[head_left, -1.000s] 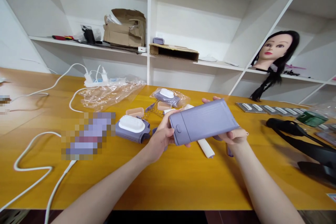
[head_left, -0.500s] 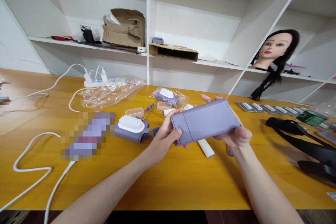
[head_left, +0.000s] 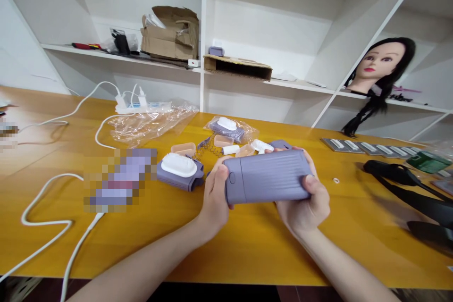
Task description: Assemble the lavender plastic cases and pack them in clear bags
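Both hands hold a ribbed purple case (head_left: 269, 175) level above the yellow table (head_left: 247, 240). My left hand (head_left: 215, 198) grips its left end, thumb beside a small round button. My right hand (head_left: 305, 200) wraps its right end from below, thumb on the front face. Just left on the table lies a purple holder with a white brush head (head_left: 180, 170). Behind the case lie small peach trays (head_left: 223, 140), white capsule-shaped pieces (head_left: 262, 145) and a bagged purple part (head_left: 226, 127).
A white power strip (head_left: 136, 106) with cables and a clear plastic bag (head_left: 148, 122) lie at the back left. Black straps (head_left: 410, 188), grey packets (head_left: 368, 147) and a green box (head_left: 428, 161) sit at right. Shelves behind hold cardboard boxes (head_left: 173, 33) and a mannequin head (head_left: 382, 63).
The case came down and toward me and levelled out. My right hand shifted from under its far end to wrap the right end. The white stick below it is hidden now.
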Motion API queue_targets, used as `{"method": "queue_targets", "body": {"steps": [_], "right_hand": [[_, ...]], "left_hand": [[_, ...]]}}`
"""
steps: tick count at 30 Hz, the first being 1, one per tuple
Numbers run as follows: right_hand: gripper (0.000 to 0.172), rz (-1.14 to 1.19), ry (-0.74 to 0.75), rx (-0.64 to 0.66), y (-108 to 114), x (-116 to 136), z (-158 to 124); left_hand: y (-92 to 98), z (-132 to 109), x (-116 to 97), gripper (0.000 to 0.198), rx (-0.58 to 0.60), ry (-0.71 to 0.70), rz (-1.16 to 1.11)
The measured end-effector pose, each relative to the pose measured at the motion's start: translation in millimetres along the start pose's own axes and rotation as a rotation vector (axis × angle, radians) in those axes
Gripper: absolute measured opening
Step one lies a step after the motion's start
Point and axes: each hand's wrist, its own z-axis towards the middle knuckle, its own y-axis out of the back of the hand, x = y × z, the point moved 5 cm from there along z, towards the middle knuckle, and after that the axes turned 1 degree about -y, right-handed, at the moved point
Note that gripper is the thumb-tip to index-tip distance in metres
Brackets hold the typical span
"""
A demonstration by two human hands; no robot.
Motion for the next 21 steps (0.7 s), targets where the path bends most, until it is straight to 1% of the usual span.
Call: {"method": "queue_targets", "body": {"steps": [2,5,9,13,15,19,21], "right_hand": [[0.049,-0.037,0.021,0.005,1.2,-1.1,-1.8],[0.048,-0.015,0.035,0.024,2.4,-1.5,-2.1],[0.048,-0.060,0.053,0.040,3.8,0.5,0.2],[0.050,-0.077,0.050,0.076,1.7,4.4,2.5],[0.049,-0.046,0.056,0.087,-0.3,8.3,2.7],[0.045,0.093,-0.001,0.085,-2.4,11.4,2.4],[0.047,0.127,-0.022,0.074,-1.0,10.4,2.9]], "left_hand": [[1.6,0.6,1.6,0.038,-0.016,0.037,-0.003],[2.3,1.4,1.7,0.038,-0.019,0.077,0.016],[2.2,3.5,-0.1,0.040,-0.004,0.107,0.030],[2.0,3.3,4.1,0.042,0.015,0.114,0.047],[1.1,1.4,4.4,0.042,0.045,0.025,0.078],[0.5,-6.4,-1.5,0.036,0.078,-0.286,0.155],[-0.3,-8.8,-2.3,0.036,0.094,-0.350,0.158]]}}
